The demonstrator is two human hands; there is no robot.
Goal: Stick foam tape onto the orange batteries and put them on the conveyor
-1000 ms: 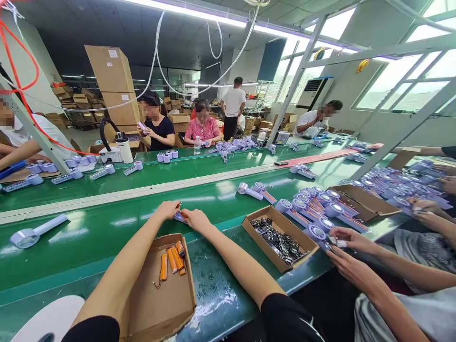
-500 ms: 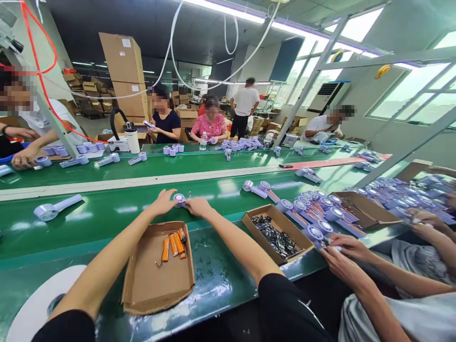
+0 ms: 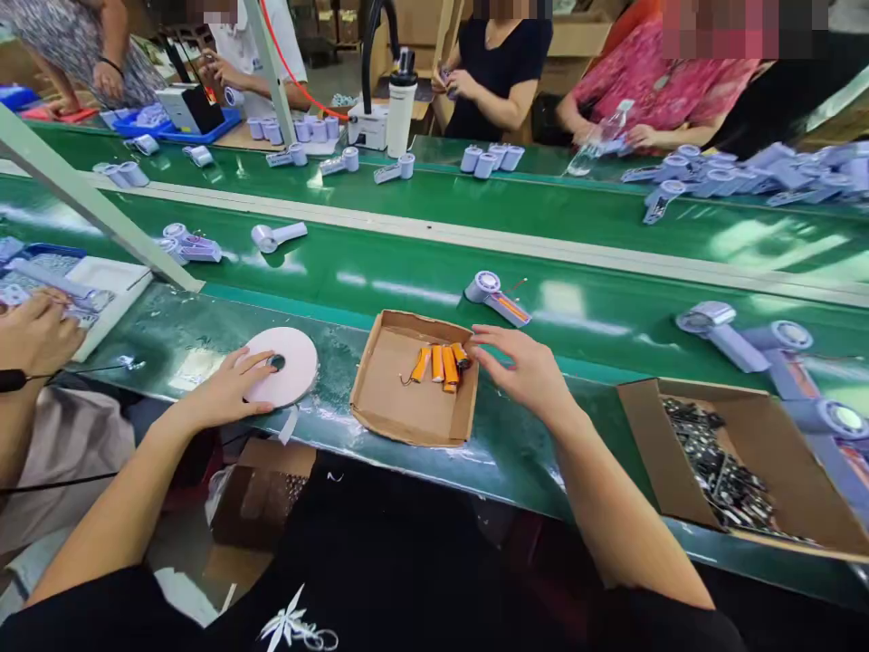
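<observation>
My left hand [image 3: 227, 389] rests on a white roll of tape [image 3: 299, 362] lying flat on the bench, its fingers spread over the roll near the centre hole. A loose tape end [image 3: 289, 426] hangs off the roll's near side. My right hand [image 3: 526, 367] is open with nothing in it, fingertips beside the right rim of a shallow cardboard box [image 3: 384, 398]. Several orange batteries [image 3: 438, 364] lie in that box, one with a wire. Just beyond it, a lilac handheld fan [image 3: 487, 286] with an orange battery in its open handle lies on the green belt.
At right stands a cardboard box [image 3: 642, 435] of small dark parts, with more fans [image 3: 720, 330] behind it. A slanted metal post [image 3: 101, 199] rises at left, near a co-worker's hand [image 3: 41, 330]. Across the belt [image 3: 380, 258], other people handle fans.
Both my hands have left the fan, which now lies on the belt. My left hand has come down to the tape roll, my right back beside the box. The view has turned left and down.
</observation>
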